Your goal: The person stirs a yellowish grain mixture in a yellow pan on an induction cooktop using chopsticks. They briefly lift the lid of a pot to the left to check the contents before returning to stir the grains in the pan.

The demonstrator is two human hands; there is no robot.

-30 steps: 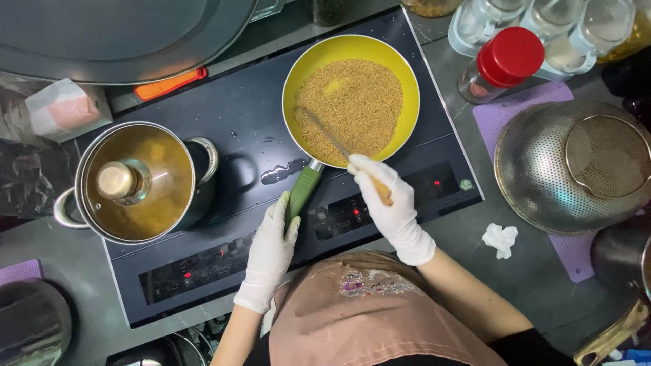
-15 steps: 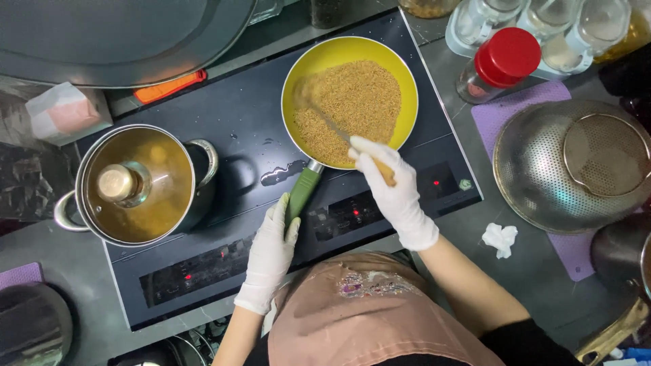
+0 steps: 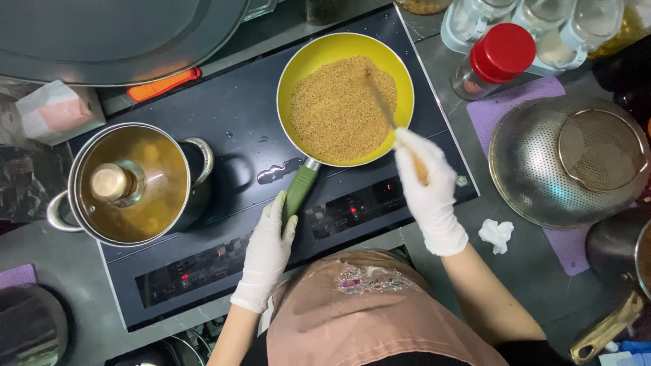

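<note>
Gloved hands at a yellow pan of golden grains on a black cooktop.

The right hand [image 3: 428, 196] is clamped around a wooden utensil [image 3: 390, 115] whose far end lies in the grains [image 3: 336, 112]. The left hand [image 3: 266, 251] is closed on the end of the green handle [image 3: 299, 193] of the yellow pan [image 3: 342, 47], which sits on the rear right of the cooktop [image 3: 230, 129]. To the left stands a steel pot with a glass lid [image 3: 129, 183]. On the table to the right are a red-capped jar [image 3: 495, 61], a metal colander [image 3: 566, 159] and a crumpled tissue [image 3: 496, 234].
</note>
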